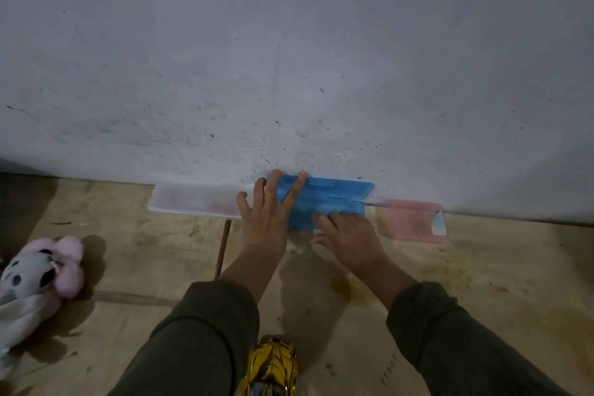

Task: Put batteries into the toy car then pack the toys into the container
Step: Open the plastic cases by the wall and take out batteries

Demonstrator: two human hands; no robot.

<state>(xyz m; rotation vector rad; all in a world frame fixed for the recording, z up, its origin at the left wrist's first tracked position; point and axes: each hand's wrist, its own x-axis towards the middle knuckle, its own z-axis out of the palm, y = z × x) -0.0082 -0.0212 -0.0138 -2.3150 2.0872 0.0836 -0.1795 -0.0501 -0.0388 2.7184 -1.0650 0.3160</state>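
Note:
A blue plastic case (334, 199) lies on the wooden floor against the wall, its lid open toward the wall. My left hand (266, 212) rests on the case's left end with straight fingers spread over the lid. My right hand (347, 235) lies flat on the front half of the case, fingers pointing left. A shiny gold toy car (273, 366) stands at the bottom edge between my forearms. A plush toy (35, 280), pink and white with black patches, lies at the left edge.
A white translucent case (193, 199) lies left of the blue one along the wall. A pink translucent case (414, 222) lies to the right. A thin stick (223, 247) lies on the wooden floor (482, 267). The stained wall (289, 58) fills the upper frame.

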